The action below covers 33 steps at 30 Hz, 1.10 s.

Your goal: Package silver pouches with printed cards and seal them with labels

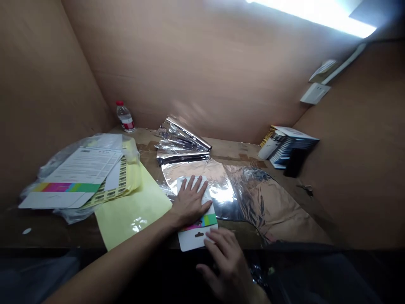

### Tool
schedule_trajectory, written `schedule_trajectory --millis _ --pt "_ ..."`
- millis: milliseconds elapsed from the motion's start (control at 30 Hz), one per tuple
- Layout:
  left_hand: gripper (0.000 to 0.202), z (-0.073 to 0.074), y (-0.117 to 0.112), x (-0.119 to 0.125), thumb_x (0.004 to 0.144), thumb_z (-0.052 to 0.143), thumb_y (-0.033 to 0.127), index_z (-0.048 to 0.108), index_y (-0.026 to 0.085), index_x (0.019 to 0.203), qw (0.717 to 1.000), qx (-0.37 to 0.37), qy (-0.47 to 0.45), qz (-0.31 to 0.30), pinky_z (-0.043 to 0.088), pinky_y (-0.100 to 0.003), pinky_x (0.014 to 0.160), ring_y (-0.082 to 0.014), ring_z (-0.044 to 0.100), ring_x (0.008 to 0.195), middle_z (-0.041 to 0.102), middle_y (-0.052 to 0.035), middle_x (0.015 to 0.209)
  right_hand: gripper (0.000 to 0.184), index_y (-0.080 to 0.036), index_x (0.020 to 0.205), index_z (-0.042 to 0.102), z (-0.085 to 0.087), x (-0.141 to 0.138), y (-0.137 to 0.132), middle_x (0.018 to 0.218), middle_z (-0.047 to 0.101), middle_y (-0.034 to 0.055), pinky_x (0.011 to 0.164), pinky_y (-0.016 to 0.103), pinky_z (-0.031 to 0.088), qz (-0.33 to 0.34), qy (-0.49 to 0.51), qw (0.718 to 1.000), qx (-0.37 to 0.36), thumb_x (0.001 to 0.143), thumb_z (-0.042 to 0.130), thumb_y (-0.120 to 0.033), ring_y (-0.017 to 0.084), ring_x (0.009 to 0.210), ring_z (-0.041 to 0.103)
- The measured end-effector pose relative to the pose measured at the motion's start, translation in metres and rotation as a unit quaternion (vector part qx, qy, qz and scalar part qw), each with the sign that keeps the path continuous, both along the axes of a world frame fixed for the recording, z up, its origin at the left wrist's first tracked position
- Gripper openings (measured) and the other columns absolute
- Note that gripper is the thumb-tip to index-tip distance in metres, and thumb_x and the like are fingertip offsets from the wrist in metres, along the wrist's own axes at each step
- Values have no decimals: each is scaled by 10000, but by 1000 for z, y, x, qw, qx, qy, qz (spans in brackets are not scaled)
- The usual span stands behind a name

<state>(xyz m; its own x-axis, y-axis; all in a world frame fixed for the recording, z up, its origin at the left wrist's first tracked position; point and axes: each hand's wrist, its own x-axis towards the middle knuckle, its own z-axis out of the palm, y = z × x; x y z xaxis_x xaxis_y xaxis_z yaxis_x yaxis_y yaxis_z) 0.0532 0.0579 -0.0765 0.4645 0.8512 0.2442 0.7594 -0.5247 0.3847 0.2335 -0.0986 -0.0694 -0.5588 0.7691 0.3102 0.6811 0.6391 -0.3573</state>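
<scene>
My left hand (191,200) lies flat with fingers spread on a white cardboard hang-tab package (194,242) that has a rainbow stripe and a slotted hole. The package sits near the table's front edge, partly over silver foil bags (190,169). At its lower right corner, my right hand (226,257) has its fingertips against or just over the card, thumb held apart below and nothing gripped. My left hand covers much of the card's middle.
Printed cards (76,169) lie on yellow label sheets (134,211) and clear plastic at left. A water bottle (125,117) stands behind. At right are a white flask (271,144), blue-white boxes (292,143), a dark phone-like slab (294,162) and keys (306,189). Wooden panels enclose the table.
</scene>
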Motion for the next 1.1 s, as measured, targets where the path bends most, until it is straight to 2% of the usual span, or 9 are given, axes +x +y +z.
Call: schedule_trajectory --millis 133,233,333,433,533,633,700,833,1100 --pt "472 11 -4 -14 1040 422 435 636 205 1392 991 -20 -52 -118 197 -572 1261 -332 327 1537 479 -123 1592 938 -154 1578 418 11 6 32 1624 378 215 1202 605 299 15 -79 996 -38 790 848 -426 434 1493 338" --pt "480 13 -38 -44 918 650 530 703 235 1293 983 -11 -111 -148 309 -587 1219 -399 379 1496 510 -133 1565 666 -179 1532 493 1 7 34 1571 471 195 1167 573 346 17 -75 996 -37 911 714 -268 387 1466 398" --pt "796 4 -77 -74 652 898 562 666 266 1354 973 -30 -149 -175 362 -668 1160 -498 394 1460 497 -150 1570 403 -229 1393 636 -9 9 26 1493 568 160 1123 564 383 -6 -18 1000 -17 994 619 -288 367 1421 458" --pt "552 -8 -93 -86 747 860 465 723 257 1240 978 -18 -136 -157 431 -634 1132 -466 455 1433 580 -136 1498 264 -250 1236 716 -7 9 23 1415 631 134 1095 551 393 -37 23 999 -12 996 643 -334 352 1372 501" --pt "337 -13 -90 -83 817 807 385 761 251 1122 980 30 -133 -146 500 -564 1100 -420 539 1378 663 -113 1407 401 -229 1211 699 -2 9 26 1403 625 134 1097 543 365 -24 15 999 -29 890 781 -456 367 1365 487" --pt "161 -11 -85 -77 953 645 306 764 249 1045 984 35 -129 -119 528 -520 1083 -345 602 1325 739 -75 1282 118 -224 1054 687 -2 4 32 1252 701 73 1059 462 368 -51 64 996 -29 995 671 -325 282 1267 557" --pt "225 -6 -84 -74 1011 546 303 753 230 962 990 0 -117 -75 553 -488 1049 -301 644 1252 745 -74 1239 122 -210 927 651 -3 -4 36 1076 721 39 980 414 379 -107 97 989 -31 1033 595 -239 232 1103 599" --pt "336 3 -79 -69 1000 558 398 699 197 771 995 -47 -88 5 577 -440 965 -274 640 1129 676 -107 1240 241 -197 768 581 -3 -22 45 869 648 24 846 380 348 -213 80 973 -44 965 692 -278 228 925 540" --pt "335 6 -66 -64 1026 510 343 655 175 776 997 -69 -25 11 529 -429 878 -245 583 957 639 -97 1123 270 -207 734 584 -3 -30 59 806 639 29 779 388 298 -270 -14 961 -64 950 701 -318 243 861 519"
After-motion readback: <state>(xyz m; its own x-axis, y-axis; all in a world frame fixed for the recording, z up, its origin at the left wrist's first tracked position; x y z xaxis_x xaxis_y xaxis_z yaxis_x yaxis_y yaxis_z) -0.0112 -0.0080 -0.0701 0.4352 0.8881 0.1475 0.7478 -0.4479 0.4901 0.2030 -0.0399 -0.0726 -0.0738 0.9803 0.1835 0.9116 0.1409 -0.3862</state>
